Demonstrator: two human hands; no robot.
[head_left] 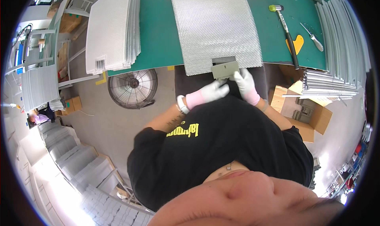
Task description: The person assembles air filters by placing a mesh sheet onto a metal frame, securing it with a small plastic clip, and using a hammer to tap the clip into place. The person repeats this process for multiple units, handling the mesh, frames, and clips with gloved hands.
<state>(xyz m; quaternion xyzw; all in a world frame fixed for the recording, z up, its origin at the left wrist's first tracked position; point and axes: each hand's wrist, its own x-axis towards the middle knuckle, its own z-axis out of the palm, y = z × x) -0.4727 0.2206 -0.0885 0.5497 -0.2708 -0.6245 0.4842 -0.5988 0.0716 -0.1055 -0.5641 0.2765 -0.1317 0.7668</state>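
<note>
A silver mesh sheet (215, 26) lies flat on the green table, and its near edge has a rectangular notch. At that notch sits a small beige-grey rectangular plate (224, 70), tilted slightly. My right hand (246, 86), in a white glove with a pink cuff, has its fingers closed at the plate's right end. Just below the plate is my left hand (208, 94), gloved the same way, fingers stretched toward the right. Its fingertips are close to the plate's lower edge; whether they touch it I cannot tell.
Stacked mesh sheets (109, 28) stand left on the green table (156, 36). To the right lie a mallet (285, 30), a yellow scraper (297, 44) and a screwdriver (314, 40). A floor fan (133, 87) and an open cardboard box (321, 119) flank me.
</note>
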